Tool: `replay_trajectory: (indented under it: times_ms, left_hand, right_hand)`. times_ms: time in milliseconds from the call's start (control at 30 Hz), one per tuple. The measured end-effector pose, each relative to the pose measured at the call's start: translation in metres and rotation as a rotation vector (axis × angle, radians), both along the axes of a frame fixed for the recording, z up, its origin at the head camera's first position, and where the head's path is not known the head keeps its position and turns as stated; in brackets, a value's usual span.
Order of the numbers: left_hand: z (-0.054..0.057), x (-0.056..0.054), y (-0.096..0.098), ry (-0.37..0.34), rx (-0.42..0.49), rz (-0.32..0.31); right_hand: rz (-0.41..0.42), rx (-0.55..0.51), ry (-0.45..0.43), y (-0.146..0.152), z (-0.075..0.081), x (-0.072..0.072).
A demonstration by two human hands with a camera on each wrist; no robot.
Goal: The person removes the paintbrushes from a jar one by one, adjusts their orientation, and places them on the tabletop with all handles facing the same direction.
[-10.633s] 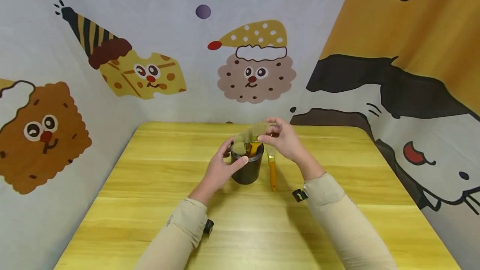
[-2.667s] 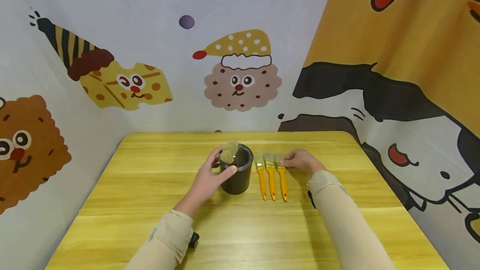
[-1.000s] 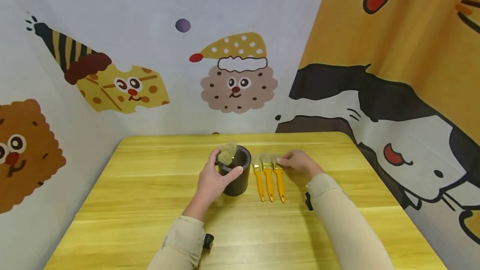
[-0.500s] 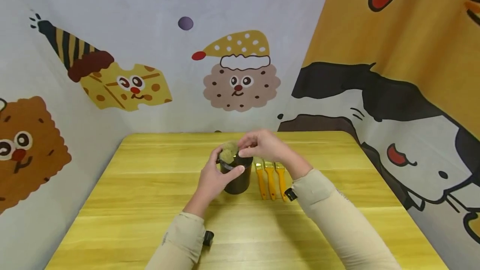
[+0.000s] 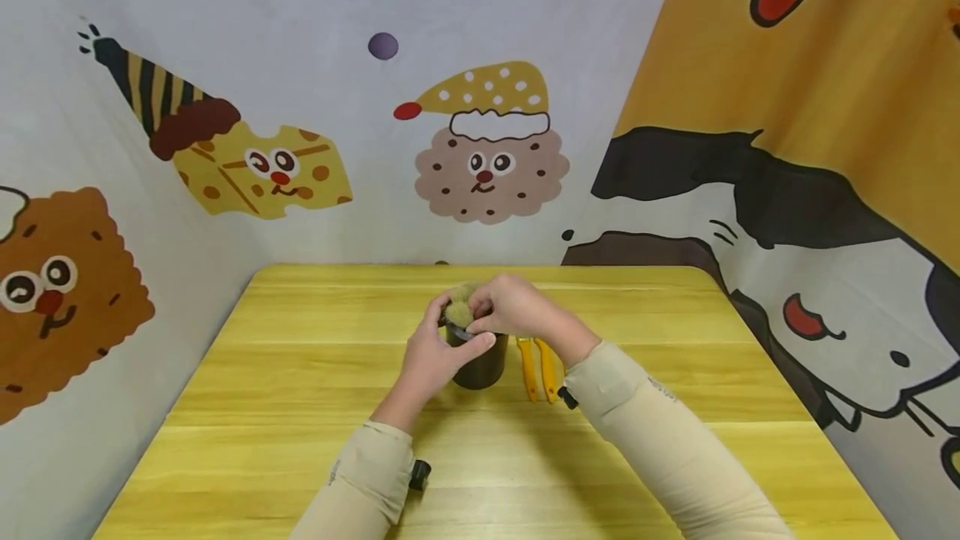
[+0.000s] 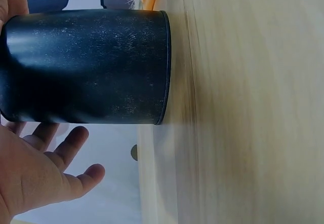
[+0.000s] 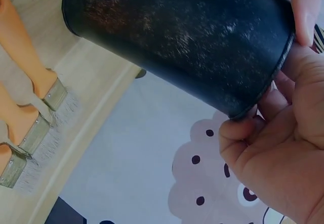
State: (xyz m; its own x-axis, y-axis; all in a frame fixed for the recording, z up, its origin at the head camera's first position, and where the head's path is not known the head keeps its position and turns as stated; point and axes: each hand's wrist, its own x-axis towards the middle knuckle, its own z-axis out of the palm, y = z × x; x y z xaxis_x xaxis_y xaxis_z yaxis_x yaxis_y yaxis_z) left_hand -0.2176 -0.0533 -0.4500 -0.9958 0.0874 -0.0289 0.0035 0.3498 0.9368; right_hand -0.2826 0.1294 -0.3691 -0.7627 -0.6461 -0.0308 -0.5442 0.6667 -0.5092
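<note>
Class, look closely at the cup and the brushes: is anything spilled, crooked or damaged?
Only wear stands out: the black cup has pale, scuff-like marks on its side, odd against the dark surface. The three brushes lie neatly side by side, and no spill shows.

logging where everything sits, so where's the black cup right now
In the head view, the black cup stands on the table, just left of the brushes lying there, gripped by the left hand, with the right hand at its mouth.

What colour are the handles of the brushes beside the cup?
The brush handles are orange, clearest in the right wrist view.
</note>
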Motion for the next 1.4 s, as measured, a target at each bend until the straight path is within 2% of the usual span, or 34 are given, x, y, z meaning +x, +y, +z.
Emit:
replay_trajectory:
  times_ms: [133,300,367,467,600,667,700,800,867,1000,1100,1200,1400]
  left_hand:
    - [0.000,0.000,0.002,0.008,-0.011,0.006]
    - [-0.002,-0.001,0.004,0.005,-0.021,0.019]
    - [-0.001,-0.002,0.004,0.002,-0.022,0.028]
    - [0.000,-0.002,0.005,-0.006,-0.023,0.037]
    - [-0.002,-0.002,0.006,-0.006,-0.025,0.036]
    - [-0.003,-0.001,0.006,-0.003,-0.027,0.035]
    - [-0.003,-0.001,0.006,0.000,-0.026,0.036]
    - [-0.003,-0.002,0.005,0.008,-0.028,0.038]
    - [-0.003,-0.002,0.005,0.013,-0.029,0.038]
    - [-0.002,0.000,0.003,0.014,-0.030,0.038]
    - [-0.002,0.001,0.003,0.011,-0.034,0.035]
    - [-0.003,0.001,0.004,0.006,-0.039,0.032]
    - [-0.001,0.001,0.005,0.007,-0.036,0.039]
  right_hand:
    - [0.016,-0.039,-0.021,0.005,0.000,-0.001]
    - [-0.082,-0.235,-0.122,0.024,0.010,-0.003]
    - [-0.157,-0.314,-0.128,0.034,0.018,-0.005]
    - [-0.317,-0.421,-0.106,0.053,0.033,-0.007]
    - [-0.504,-0.583,-0.105,0.090,0.046,-0.008]
    - [-0.556,-0.605,-0.105,0.115,0.046,-0.009]
    - [-0.581,-0.580,-0.113,0.127,0.044,-0.009]
    - [-0.636,-0.442,-0.142,0.163,0.027,-0.013]
    - [-0.658,-0.331,-0.181,0.183,0.008,-0.015]
    - [-0.652,-0.197,-0.303,0.207,-0.033,-0.018]
    - [-0.627,-0.138,-0.362,0.213,-0.058,-0.020]
    - [-0.603,-0.110,-0.376,0.211,-0.076,-0.020]
    - [-0.587,-0.151,-0.388,0.200,-0.096,-0.023]
